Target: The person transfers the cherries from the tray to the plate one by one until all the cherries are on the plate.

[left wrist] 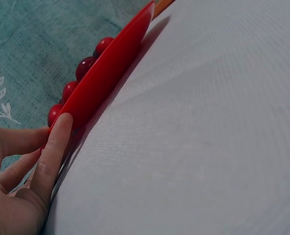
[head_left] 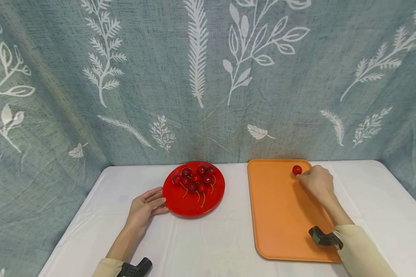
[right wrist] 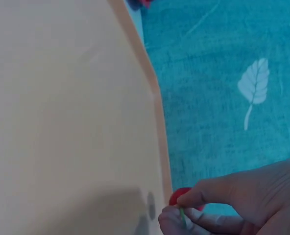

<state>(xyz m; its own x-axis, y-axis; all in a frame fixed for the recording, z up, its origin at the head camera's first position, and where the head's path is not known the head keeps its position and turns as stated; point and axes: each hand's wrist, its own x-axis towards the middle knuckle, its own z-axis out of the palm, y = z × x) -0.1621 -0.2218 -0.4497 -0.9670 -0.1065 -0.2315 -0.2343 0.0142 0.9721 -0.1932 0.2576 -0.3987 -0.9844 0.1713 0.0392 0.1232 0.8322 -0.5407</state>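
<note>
A red plate (head_left: 180, 202) with several stemmed cherries (head_left: 195, 179) sits on the white table. My left hand (head_left: 146, 207) lies flat beside it, straight fingers touching the plate's left rim (left wrist: 98, 83). An orange tray (head_left: 280, 215) lies to the right. At its far right corner my right hand (head_left: 315, 181) pinches a single cherry (head_left: 297, 169) by its green stem; the cherry (right wrist: 178, 196) shows red between the fingertips (right wrist: 189, 198) just above the tray (right wrist: 61, 122).
A teal cloth with white leaf prints (head_left: 208, 77) hangs behind and around the table. White tablecloth (head_left: 211, 246) lies bare between plate and tray and along the front edge. Black wrist cameras (head_left: 324, 237) sit on both forearms.
</note>
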